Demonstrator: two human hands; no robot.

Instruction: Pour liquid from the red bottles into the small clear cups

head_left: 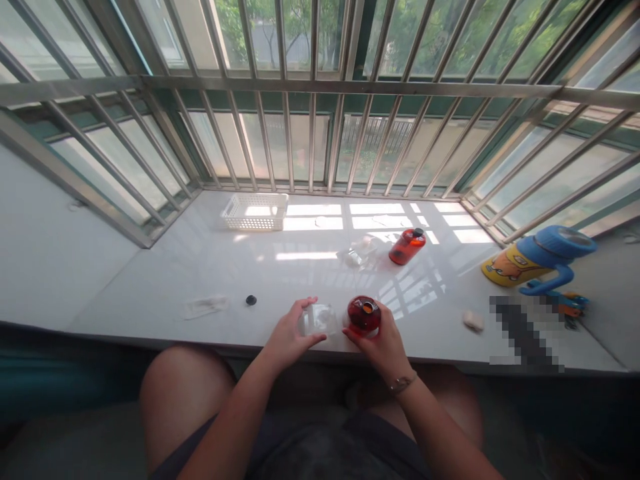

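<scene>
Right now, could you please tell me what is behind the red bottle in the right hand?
Beyond the red bottle are crumpled clear plastic and a second red bottle with a black cap. Some white surface behind the held one is covered.

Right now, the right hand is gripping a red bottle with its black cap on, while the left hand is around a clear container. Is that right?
Not quite: the head view shows the red bottle in the right hand uncapped, its mouth open. The left hand is around a clear container, as you say.
</scene>
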